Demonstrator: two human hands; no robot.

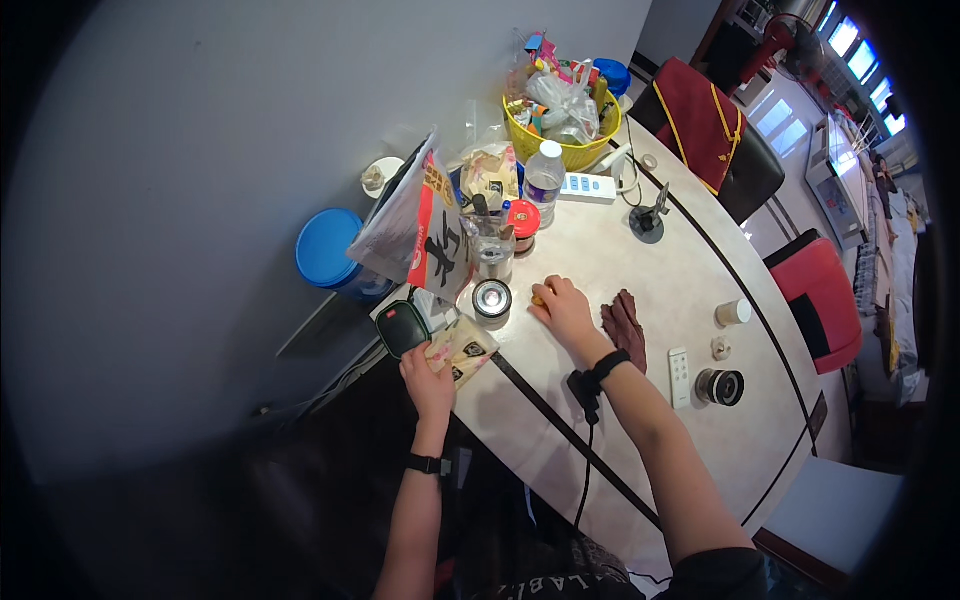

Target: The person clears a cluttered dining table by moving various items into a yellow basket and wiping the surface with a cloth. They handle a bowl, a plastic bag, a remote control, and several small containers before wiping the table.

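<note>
My left hand point(428, 384) is at the table's left edge, with its fingers bent over the lower rim of a rounded black case point(402, 328). Beside its thumb lies a cream, flower-patterned tissue packet point(466, 350). My right hand point(566, 312) is closed over a small yellowish thing point(543, 296), mostly hidden under the fingers. Left of that hand stands a jar with a silvery, black-rimmed top point(491, 300). A crumpled dark brown cloth point(625, 328) lies to the right of my right wrist.
Behind my hands stand a large printed bag point(425, 225), a red-lidded jar point(522, 222), a water bottle point(544, 180) and a filled yellow basket point(575, 153). A power strip point(588, 188), black stand point(647, 224), white remote point(679, 378) and lens-like cylinder point(719, 387) are farther right.
</note>
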